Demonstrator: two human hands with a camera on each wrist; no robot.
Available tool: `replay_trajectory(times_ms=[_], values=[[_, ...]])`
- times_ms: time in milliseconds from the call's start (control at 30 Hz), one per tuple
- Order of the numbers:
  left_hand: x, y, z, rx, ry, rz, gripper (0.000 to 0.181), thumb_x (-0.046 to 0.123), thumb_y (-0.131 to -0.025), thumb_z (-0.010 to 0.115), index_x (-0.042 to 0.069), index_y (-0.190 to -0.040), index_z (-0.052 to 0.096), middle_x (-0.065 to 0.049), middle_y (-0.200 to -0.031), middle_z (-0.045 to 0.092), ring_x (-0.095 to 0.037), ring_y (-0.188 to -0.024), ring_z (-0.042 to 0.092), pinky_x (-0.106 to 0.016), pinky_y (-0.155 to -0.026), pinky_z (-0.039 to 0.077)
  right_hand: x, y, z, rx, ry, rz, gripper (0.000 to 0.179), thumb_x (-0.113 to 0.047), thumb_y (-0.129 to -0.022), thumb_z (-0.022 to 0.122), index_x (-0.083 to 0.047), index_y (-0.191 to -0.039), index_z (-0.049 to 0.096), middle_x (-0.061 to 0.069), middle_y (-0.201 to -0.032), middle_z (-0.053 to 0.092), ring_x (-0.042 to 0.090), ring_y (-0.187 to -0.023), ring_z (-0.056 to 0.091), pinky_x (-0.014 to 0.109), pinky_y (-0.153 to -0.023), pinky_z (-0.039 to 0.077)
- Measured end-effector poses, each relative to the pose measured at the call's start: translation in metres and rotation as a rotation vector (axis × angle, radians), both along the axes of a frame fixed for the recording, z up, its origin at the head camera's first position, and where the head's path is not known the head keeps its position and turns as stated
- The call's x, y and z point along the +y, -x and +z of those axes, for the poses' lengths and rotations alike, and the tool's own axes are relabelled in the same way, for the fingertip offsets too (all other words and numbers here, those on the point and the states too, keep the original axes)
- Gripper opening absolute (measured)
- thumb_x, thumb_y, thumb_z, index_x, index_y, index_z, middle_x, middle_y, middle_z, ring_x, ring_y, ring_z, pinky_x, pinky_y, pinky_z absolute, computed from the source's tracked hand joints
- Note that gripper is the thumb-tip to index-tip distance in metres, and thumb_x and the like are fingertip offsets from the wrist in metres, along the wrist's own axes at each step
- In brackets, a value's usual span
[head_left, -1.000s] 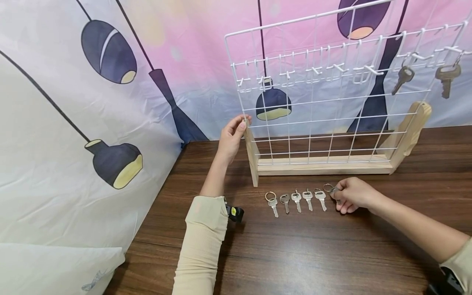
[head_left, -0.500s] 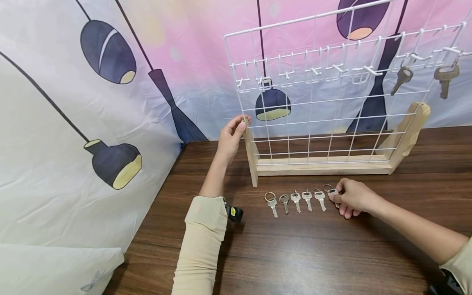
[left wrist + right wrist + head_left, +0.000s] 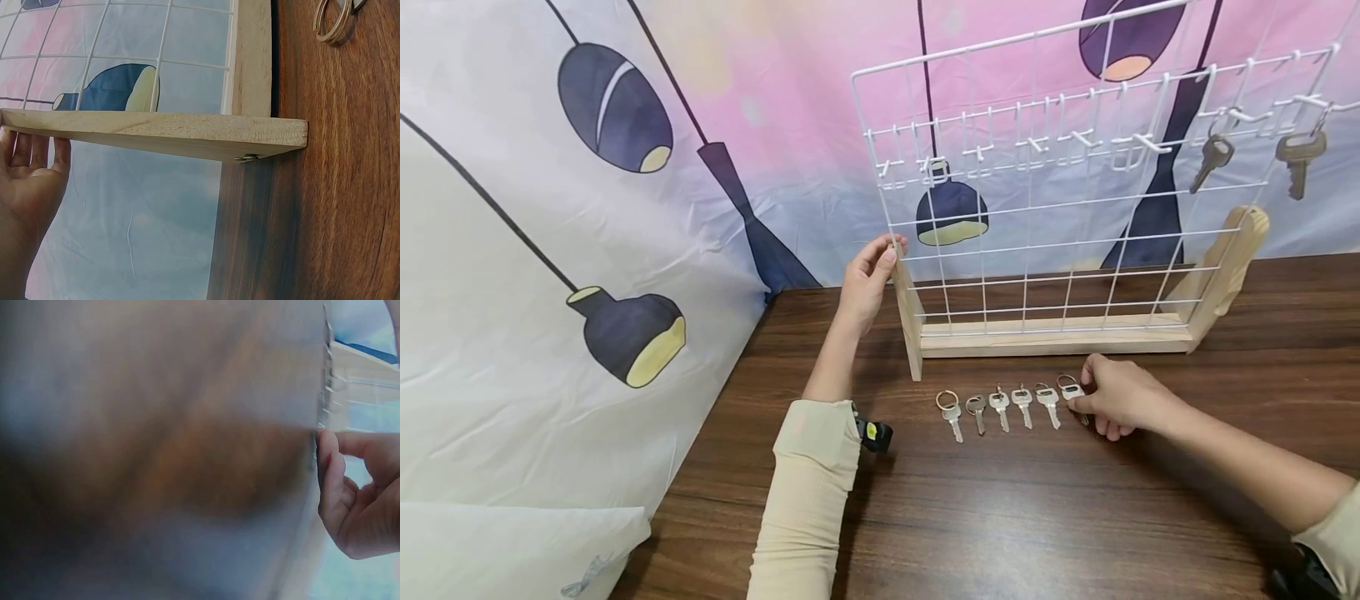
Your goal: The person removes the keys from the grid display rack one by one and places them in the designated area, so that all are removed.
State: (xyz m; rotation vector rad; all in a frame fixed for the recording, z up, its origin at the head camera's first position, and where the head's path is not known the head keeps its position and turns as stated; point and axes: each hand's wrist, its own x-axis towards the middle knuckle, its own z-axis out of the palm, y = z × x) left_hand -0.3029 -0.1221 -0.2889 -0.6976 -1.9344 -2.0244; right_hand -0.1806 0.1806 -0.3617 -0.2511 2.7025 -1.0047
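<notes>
Several metal keys with rings lie in a row on the table, from a key with a brass-coloured ring (image 3: pixel 951 411) at the left to the rightmost key (image 3: pixel 1071 391). My right hand (image 3: pixel 1129 397) is at this last key, its thumb resting across it and its forefinger held apart above. The hand covers part of the key's blade. My left hand (image 3: pixel 862 283) holds the wooden side post (image 3: pixel 187 128) of a white wire rack (image 3: pixel 1026 250), near its top, with fingers behind the post in the left wrist view.
White hooks (image 3: pixel 1037 145) line the rack's upper bar. One hanging key (image 3: pixel 1212 161) and another hanging key (image 3: pixel 1300 158) are on hooks at the right. A wooden base bar (image 3: pixel 1052 342) stands just behind the key row. A lamp-patterned cloth (image 3: pixel 730 350) hangs behind and to the left.
My right hand's thumb and forefinger have spread apart, and more of the rightmost key shows, lying on the table. The left hand keeps its place on the post.
</notes>
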Motion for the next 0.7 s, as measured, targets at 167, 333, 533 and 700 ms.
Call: replay_trajectory(times_ms=[167,333,533,700], values=[[0.000,0.000,0.000,0.004,-0.008,0.002,0.028,-0.001,-0.095,0.045,-0.015,-0.119,0.049,-0.025,-0.115,0.057,-0.023,-0.106,0.055,-0.035,-0.094,0.044,0.009,-0.006,0.042,0.310,-0.185,-0.011,0.030,-0.020,-0.087,0.063,0.003,-0.102,0.051,-0.003,-0.053,0.056,0.012,-0.043,0.052,0.031,-0.039,0.042],[0.002,-0.001,-0.001,0.004,-0.005,-0.001,0.028,-0.002,-0.095,0.045,-0.016,-0.119,0.048,-0.025,-0.115,0.057,-0.025,-0.107,0.055,-0.035,-0.094,0.043,0.026,-0.015,0.089,0.814,-0.144,-0.255,0.019,-0.020,-0.086,0.064,-0.002,-0.090,0.063,0.007,-0.054,0.061,-0.004,-0.047,0.045,0.026,-0.046,0.031],[0.001,-0.001,0.000,-0.006,-0.005,0.004,0.028,-0.001,-0.095,0.045,-0.015,-0.120,0.049,-0.027,-0.116,0.056,-0.026,-0.109,0.054,-0.033,-0.095,0.043,0.040,-0.012,0.132,0.953,0.203,-0.579,0.013,-0.023,-0.088,0.061,-0.018,-0.099,0.064,-0.032,-0.066,0.051,-0.021,-0.059,0.040,0.005,-0.057,0.030],[0.001,-0.001,0.001,-0.017,-0.013,0.003,0.029,-0.001,-0.095,0.045,-0.015,-0.120,0.048,-0.026,-0.117,0.056,-0.027,-0.109,0.054,-0.033,-0.095,0.043,0.051,0.007,0.150,0.846,0.194,-0.692,0.042,-0.031,-0.088,0.057,-0.008,-0.123,0.055,-0.003,-0.100,0.066,-0.020,-0.062,0.041,0.002,-0.056,0.033]])
